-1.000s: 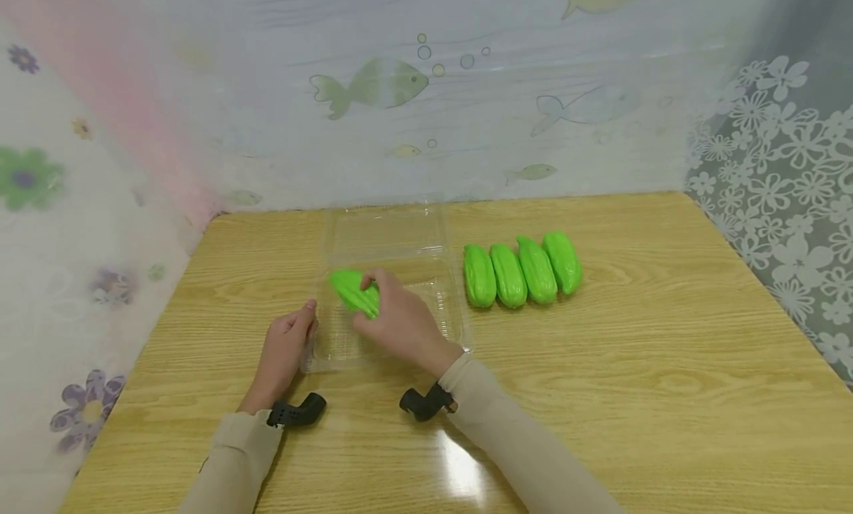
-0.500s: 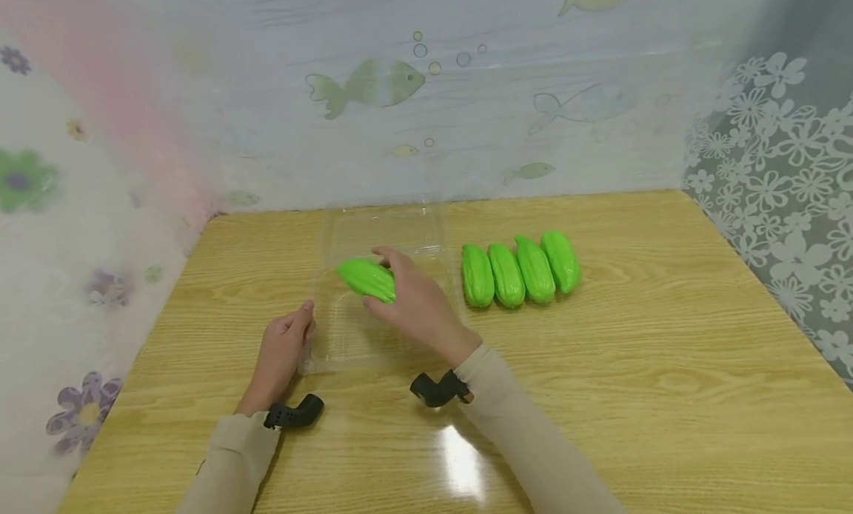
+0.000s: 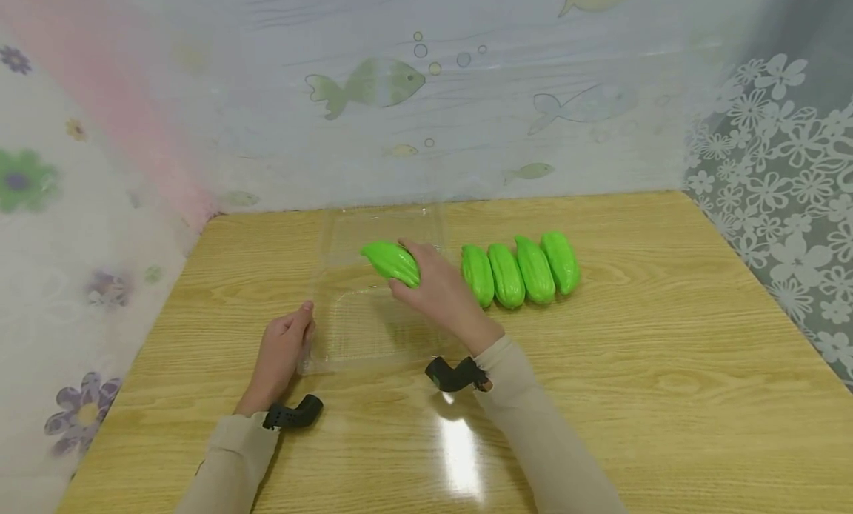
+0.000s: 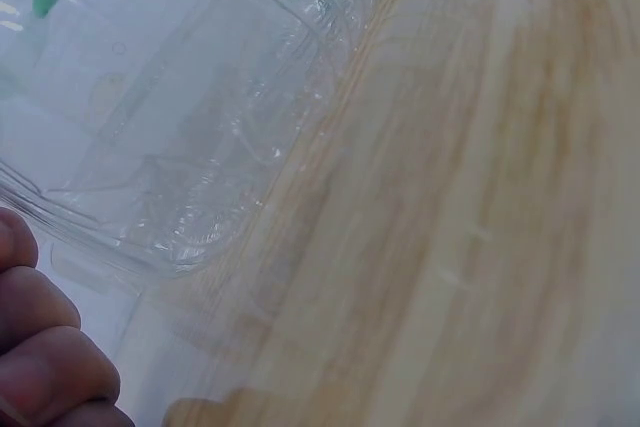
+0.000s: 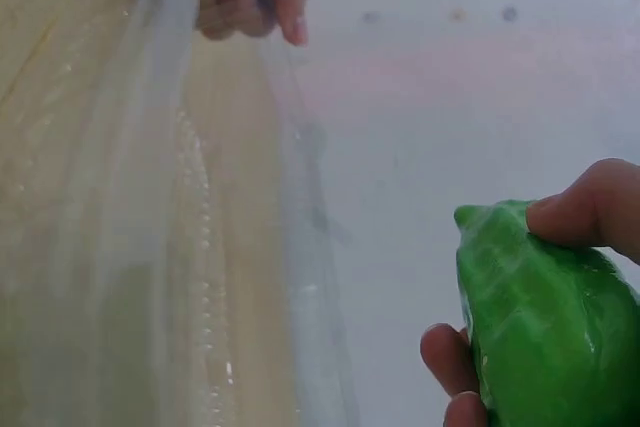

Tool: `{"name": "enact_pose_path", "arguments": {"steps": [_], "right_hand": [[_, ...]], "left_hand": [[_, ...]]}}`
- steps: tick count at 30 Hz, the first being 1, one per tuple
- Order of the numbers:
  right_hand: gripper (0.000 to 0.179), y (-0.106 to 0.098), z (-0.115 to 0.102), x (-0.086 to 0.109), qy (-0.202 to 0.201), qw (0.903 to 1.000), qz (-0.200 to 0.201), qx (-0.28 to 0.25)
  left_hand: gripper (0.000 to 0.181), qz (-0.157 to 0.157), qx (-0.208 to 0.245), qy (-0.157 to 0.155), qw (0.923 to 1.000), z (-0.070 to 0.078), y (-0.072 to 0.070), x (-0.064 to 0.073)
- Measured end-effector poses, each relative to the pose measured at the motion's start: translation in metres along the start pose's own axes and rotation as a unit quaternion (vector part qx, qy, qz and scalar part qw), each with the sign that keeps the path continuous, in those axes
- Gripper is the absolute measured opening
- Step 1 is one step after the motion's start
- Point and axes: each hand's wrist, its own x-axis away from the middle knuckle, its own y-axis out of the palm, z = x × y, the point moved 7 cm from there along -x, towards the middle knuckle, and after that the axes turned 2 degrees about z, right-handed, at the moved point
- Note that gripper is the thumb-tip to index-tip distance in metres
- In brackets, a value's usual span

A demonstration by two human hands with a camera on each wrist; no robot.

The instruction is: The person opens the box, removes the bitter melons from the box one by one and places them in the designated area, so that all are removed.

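My right hand (image 3: 443,288) grips a bright green, ridged bitter melon (image 3: 389,261), its pointed tip facing left. In the right wrist view the thumb presses on top of the bitter melon (image 5: 550,317) and fingertips curl beneath it. It hangs above the back part of a clear plastic clamshell box (image 3: 363,329), whose lid is folded back. At the box's left side my left hand (image 3: 283,351) pinches the rim between thumb and curled fingers. The left wrist view shows the left hand's fingers (image 4: 50,347) beside the box's transparent wall (image 4: 200,177).
Several more green bitter melons (image 3: 509,275) lie side by side in a row, right of the box on the wooden table (image 3: 633,366). Behind the table stands a wall covering (image 3: 466,129) printed with fish. Black wrist cameras sit on both wrists.
My right hand has moved the bitter melon up, back and to the right, from low over the left half of the box. The left hand has stayed at the box's rim.
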Motion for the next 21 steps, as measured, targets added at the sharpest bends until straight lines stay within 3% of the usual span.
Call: {"name": "enact_pose_path", "arguments": {"steps": [7,14,21], "right_hand": [[0.069,-0.012,0.008,-0.001,0.026,0.9996,0.001,-0.014],[0.073,-0.021,0.021,0.001,0.054,0.9978,-0.010,-0.035],[0.072,-0.035,0.040,0.003,0.077,0.9951,0.000,-0.062]], "left_hand": [[0.061,0.007,-0.005,0.007,0.9999,-0.007,0.000,-0.003],[0.057,0.005,-0.002,0.007,1.0000,0.024,-0.001,0.013],[0.056,0.002,0.008,0.007,0.9999,0.023,-0.001,0.014]]}}
